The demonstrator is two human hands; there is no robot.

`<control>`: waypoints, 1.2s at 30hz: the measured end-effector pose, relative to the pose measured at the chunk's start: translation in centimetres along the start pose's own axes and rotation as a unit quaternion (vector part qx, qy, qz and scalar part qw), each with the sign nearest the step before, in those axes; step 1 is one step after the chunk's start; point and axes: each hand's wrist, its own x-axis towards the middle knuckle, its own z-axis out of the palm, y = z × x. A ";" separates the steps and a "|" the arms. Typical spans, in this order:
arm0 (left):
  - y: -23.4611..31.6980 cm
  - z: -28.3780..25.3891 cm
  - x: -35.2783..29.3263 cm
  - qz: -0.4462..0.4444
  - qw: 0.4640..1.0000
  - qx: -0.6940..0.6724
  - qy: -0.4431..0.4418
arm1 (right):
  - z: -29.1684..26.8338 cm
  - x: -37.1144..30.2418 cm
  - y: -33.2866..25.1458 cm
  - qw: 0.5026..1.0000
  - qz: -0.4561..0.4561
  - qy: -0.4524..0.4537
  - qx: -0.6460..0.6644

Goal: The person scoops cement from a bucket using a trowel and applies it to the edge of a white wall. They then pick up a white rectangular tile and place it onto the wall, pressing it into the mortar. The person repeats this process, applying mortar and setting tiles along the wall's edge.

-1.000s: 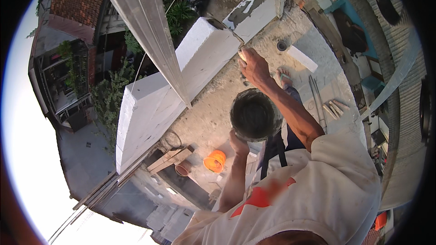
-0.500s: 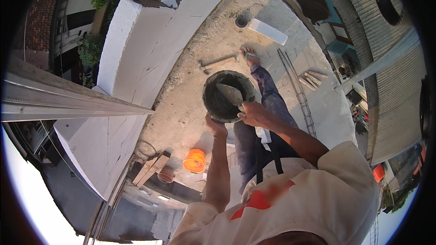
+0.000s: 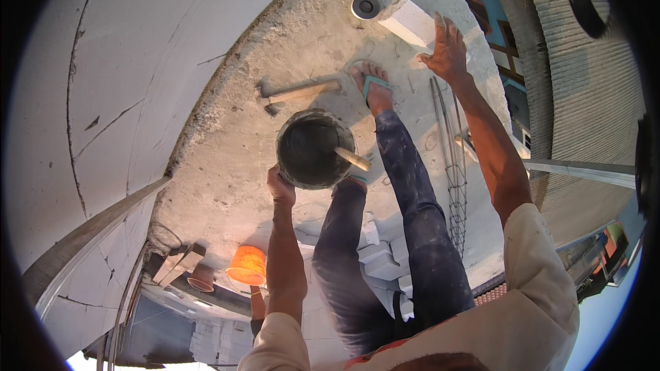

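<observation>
The only marking in view is a strip of red print (image 3: 388,352) on the pale shirt (image 3: 481,330), too cut off to read. The two hands are well apart. The left hand (image 3: 281,189) grips one dark bucket (image 3: 309,183) by its near left side, held above the rough concrete floor (image 3: 220,144) in front of the legs. Inside it are grey mortar (image 3: 306,143) and one trowel (image 3: 353,159), its wooden handle leaning out over the right rim. The right hand (image 3: 448,51) is empty, fingers spread at the end of one white block (image 3: 405,20); whether they touch it I cannot tell. Just left of the block lies one round dark piece (image 3: 365,6) with a pale rim. One hammer (image 3: 302,92) lies beyond the bucket, and one wire reinforcement frame (image 3: 455,189) lies right of the legs. One orange bucket (image 3: 247,263) and one smaller brown bucket (image 3: 201,277) stand at lower left.
</observation>
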 end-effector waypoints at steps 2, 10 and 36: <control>-0.5 -2.8 1.5 0.011 1.000 -0.005 0.010 | 2.8 3.0 1.5 0.998 0.030 -0.050 -0.020; 2.1 -9.4 -3.3 -0.059 0.947 0.233 0.212 | -0.1 -5.6 -1.3 0.999 0.006 -0.015 0.052; -19.6 4.4 -52.1 -0.157 0.985 0.075 0.009 | -32.8 -26.8 -19.0 0.653 -0.200 -0.722 -0.109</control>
